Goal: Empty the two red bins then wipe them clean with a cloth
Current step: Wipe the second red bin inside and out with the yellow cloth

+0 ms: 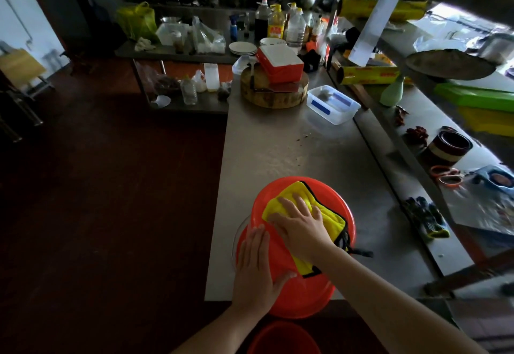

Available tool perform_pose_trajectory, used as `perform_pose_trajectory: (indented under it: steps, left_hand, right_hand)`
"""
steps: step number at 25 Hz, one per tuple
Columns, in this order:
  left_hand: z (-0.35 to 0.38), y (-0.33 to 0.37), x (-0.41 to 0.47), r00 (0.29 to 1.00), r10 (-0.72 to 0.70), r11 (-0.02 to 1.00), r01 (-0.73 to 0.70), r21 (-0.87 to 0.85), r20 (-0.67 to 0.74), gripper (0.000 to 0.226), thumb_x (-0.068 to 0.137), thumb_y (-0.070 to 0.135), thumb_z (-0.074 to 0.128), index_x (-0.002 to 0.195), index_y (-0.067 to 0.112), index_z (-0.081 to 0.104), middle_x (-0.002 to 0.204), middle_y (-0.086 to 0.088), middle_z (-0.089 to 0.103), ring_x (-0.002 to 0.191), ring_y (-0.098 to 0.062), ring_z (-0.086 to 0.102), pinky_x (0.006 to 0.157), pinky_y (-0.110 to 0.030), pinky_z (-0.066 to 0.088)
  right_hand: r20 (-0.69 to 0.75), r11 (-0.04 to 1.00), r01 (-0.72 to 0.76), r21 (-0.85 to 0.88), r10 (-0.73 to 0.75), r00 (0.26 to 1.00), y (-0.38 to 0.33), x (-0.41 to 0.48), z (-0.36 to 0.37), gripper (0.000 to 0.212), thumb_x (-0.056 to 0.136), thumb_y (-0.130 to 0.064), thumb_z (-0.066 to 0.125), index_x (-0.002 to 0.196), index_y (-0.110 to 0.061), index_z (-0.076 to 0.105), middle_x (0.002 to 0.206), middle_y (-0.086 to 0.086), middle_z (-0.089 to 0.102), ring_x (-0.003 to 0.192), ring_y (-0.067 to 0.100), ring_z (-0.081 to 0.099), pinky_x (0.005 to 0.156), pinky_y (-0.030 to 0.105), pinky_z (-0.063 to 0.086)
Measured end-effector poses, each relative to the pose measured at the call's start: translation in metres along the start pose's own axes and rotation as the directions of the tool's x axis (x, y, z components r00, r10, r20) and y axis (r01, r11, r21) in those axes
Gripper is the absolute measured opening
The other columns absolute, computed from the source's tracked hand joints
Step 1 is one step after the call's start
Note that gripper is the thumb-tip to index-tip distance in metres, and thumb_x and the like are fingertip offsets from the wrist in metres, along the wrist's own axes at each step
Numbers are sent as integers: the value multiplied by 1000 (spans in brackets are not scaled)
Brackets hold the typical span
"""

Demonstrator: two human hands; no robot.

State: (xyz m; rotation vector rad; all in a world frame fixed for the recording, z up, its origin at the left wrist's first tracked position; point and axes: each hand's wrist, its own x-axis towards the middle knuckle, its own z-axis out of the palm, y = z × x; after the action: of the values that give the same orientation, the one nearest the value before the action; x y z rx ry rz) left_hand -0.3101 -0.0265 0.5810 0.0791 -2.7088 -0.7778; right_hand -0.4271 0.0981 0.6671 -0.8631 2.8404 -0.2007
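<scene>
Fingers [286, 204] of R hand [301, 228] are spread on yellow microfibre cloth [331, 218] atop round red plastic bin [303, 295]; L hand [254, 267], fingers together, is laid flat on bin's left wall.

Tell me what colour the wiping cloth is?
The cloth is yellow with black edging, clearest in the head view.

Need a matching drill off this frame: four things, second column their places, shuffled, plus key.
Things
1. cloth
2. left hand
3. lower bin
4. clear tub

Places
A. farther along the counter, by the chopping block
B. under the right hand, on the upper bin
C. flat on the upper bin's side
D. below the counter's near edge, at the frame's bottom

Pairs: 1-B, 2-C, 3-D, 4-A
</scene>
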Motion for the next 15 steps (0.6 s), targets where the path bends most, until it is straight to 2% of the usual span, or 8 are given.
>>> perform_pose_trajectory:
  steps: [2, 5, 8, 10, 13, 15]
  left_hand:
    - [-1, -1, -1, 1000, 24, 1000, -24, -8, -18, 106, 82, 77, 56, 157, 11, 21, 165, -1, 14, 153, -23, 12, 118, -50, 29]
    - [-1, 3, -4, 999, 30, 999, -30, -12, -43, 106, 83, 77, 55, 157, 10, 19, 165, -3, 15, 153, -24, 13, 118, -52, 30]
    - [-1, 5, -6, 998, 36, 999, -37, -5, -56, 105, 85, 75, 55, 158, 10, 18, 166, -4, 14, 153, -25, 13, 117, -53, 32]
    - [-2, 3, -2, 998, 45, 999, -44, 6, -53, 103, 86, 74, 55, 157, 9, 19, 165, -5, 15, 153, -26, 14, 116, -52, 32]
    - [-1, 1, 2, 999, 43, 999, -42, 6, -33, 103, 86, 74, 55, 157, 9, 21, 166, -4, 13, 153, -25, 13, 117, -52, 31]
    - [0, -1, 2, 999, 44, 999, -44, 6, -26, 103, 85, 74, 56, 157, 10, 19, 166, -4, 12, 153, -25, 12, 118, -51, 29]
  right_hand:
    - [19, 999, 41, -35, -41, 999, 4, -21, 2, 36, 103, -51, 33, 139, -54, 37, 165, -17, 16, 156, 27, 3, 116, 64, 18]
    - [34, 992, 87, -89, -84, 996, 11, -56, 7, 47, 97, -52, 49, 142, -55, 33, 164, -18, 21, 155, 29, 10, 112, 64, 27]
    - [6, 991, 76, -110, -76, 997, 8, -67, 7, 54, 91, -49, 62, 140, -55, 39, 160, -15, 34, 153, 32, 23, 106, 66, 35]
    - [-54, 995, 35, -95, -41, 998, 4, -55, 4, 47, 94, -46, 59, 137, -53, 43, 157, -15, 38, 150, 32, 28, 104, 67, 36]
    - [-77, 997, -69, -20, 67, 995, 6, -15, 0, 39, 102, -41, 41, 140, -49, 38, 159, -17, 31, 152, 29, 17, 110, 66, 24]
    - [-88, 991, -131, 15, 132, 987, 11, 19, -5, 38, 104, -38, 38, 141, -46, 40, 160, -15, 30, 152, 29, 16, 113, 66, 19]
